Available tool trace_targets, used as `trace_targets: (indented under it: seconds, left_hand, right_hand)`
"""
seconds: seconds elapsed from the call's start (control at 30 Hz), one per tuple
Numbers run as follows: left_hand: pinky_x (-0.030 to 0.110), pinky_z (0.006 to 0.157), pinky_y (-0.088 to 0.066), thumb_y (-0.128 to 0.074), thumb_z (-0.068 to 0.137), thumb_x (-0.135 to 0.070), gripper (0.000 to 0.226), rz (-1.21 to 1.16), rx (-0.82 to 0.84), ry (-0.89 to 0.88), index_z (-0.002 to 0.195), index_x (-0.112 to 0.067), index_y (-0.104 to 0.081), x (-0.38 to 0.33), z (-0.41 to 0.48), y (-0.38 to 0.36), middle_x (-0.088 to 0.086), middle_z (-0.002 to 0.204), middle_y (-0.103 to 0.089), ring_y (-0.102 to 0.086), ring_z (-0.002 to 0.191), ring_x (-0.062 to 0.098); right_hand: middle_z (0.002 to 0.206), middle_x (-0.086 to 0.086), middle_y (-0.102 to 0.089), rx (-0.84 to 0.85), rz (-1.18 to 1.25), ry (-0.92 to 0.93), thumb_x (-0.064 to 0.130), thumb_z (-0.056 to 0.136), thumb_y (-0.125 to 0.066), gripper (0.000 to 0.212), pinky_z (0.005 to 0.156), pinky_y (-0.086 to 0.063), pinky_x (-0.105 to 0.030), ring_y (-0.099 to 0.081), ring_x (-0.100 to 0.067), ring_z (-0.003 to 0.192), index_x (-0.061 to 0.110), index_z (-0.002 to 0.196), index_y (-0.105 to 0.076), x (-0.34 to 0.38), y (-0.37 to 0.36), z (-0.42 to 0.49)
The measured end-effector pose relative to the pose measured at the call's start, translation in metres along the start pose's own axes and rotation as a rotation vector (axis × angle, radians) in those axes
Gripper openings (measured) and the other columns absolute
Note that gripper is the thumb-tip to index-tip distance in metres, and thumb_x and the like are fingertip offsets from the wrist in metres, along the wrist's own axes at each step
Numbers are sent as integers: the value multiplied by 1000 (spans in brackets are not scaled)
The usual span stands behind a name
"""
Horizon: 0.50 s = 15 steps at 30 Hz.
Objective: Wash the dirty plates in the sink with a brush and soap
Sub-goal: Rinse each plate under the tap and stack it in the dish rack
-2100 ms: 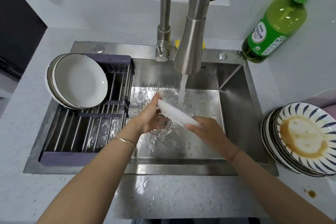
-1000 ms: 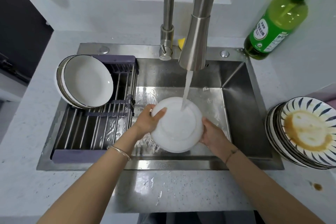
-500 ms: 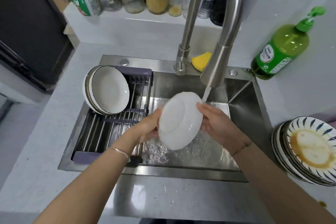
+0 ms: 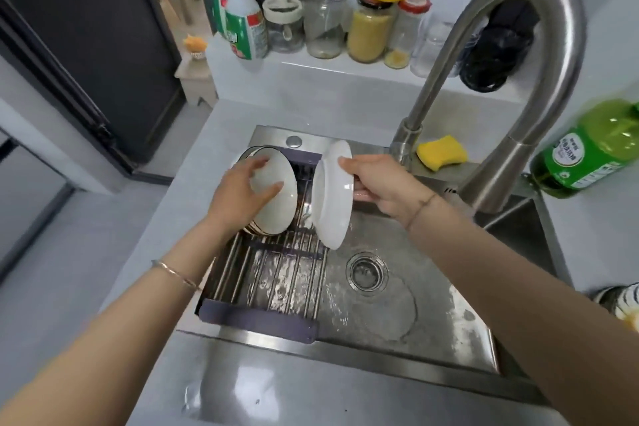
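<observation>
Right hand (image 4: 380,183): pinching white plate (image 4: 332,197) upright by its rim, over drying rack (image 4: 276,277) edge.
Left hand (image 4: 238,194): fingers spread, seemingly pressing racked plates (image 4: 280,207).

Rack (image 4: 262,290) in sink (image 4: 432,339), left side
</observation>
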<state>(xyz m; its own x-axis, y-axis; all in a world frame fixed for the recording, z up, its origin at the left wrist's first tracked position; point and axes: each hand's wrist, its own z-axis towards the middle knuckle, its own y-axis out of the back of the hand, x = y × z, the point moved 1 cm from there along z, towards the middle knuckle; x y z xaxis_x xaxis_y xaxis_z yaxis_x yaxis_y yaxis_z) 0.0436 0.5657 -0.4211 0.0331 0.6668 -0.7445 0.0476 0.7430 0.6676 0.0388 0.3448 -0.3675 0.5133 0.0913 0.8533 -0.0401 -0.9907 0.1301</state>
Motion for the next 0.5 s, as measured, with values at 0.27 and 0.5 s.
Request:
trace_targets:
  seconds: [0.27, 0.5]
  left_hand:
    - [45, 122, -13, -75, 65, -63, 131, 102, 171, 153, 155, -15, 8, 52, -2, 14, 2, 164, -2, -4, 150, 22]
    - [48, 122, -3, -68, 54, -81, 148, 101, 216, 166, 152, -13, 20, 63, -4, -5, 4, 164, 6, 2, 150, 25]
  right_hand:
    - [122, -15, -62, 32, 36, -92, 11, 94, -57, 25, 67, -55, -30, -63, -21, 99, -3, 115, -58, 10, -86, 49]
    - [82, -9, -61, -45, -62, -55, 15, 91, -62, 4, 64, -56, -29, -60, -21, 71, 11, 91, -61, 6, -128, 73]
